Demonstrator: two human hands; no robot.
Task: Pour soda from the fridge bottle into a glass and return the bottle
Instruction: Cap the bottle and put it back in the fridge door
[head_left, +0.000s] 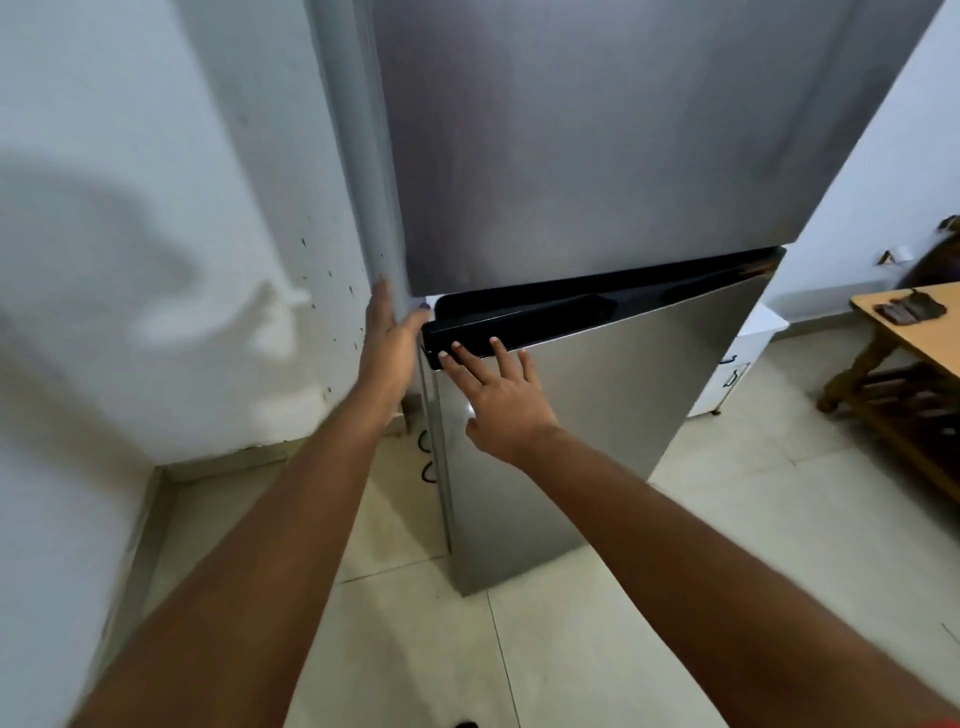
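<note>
So the fridge (597, 156) fills most of the view, a tall steel two-door one tucked into the corner against the white wall (156, 208). Both doors look closed or very nearly so; I can't tell if the lower door (597, 405) has cracked open at all. That means the bottle, assuming it's in there, is hidden behind a door. No glass anywhere in view either, so I'd say the task is right at the start: get the door open first.

Over at the right edge there's a wooden table (914, 322) with something dark lying on it, too blurry to name. It's well apart from the fridge, so maybe that's where pouring happens, but that's a guess.

The black handle strip (597, 306) runs along the top edge of the lower door, and both hands are going for its left end, which makes sense if the door swings from the right side.

The left hand (387, 338) sits flat against the fridge's left edge with its thumb hooked toward the corner of the strip, probably bracing or prying. The right hand (493, 395) lies on the door face, fingers spread apart, tips touching the strip's lower edge. Neither hand is closed on anything.
</note>
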